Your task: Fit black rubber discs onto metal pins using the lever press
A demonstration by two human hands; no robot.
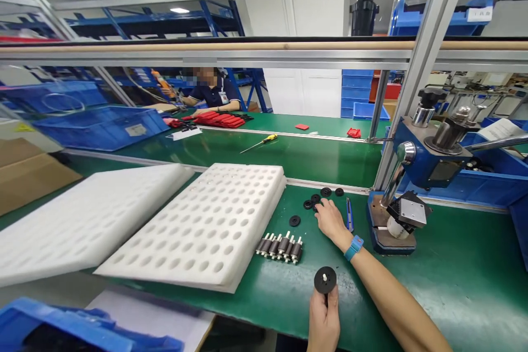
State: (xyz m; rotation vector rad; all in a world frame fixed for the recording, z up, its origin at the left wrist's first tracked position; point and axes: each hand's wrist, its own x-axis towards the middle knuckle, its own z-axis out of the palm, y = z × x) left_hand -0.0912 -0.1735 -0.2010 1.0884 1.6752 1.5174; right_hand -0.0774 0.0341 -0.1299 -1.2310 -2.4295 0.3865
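Note:
My left hand (324, 320) is at the near edge of the green bench, closed around a part topped by a black disc (325, 280) with a white shaft tip through its centre. My right hand (331, 219), wearing a blue wristband, reaches out over the bench. Its fingers are slightly apart, with the tips at a small group of black round discs (308, 204); they partly cover one disc. Nearer to me lies a single black disc (294, 220). Several dark cylindrical rotors with white shafts (284, 246) stand in a cluster left of my hands.
A white foam tray with rows of holes (185, 220) lies left, beside another foam slab (94, 214). A blue utility knife (350, 214) and a blue arbor press (391, 225) are right. A screwdriver (259, 143) lies behind. Across the bench, a person sits near red items (218, 119).

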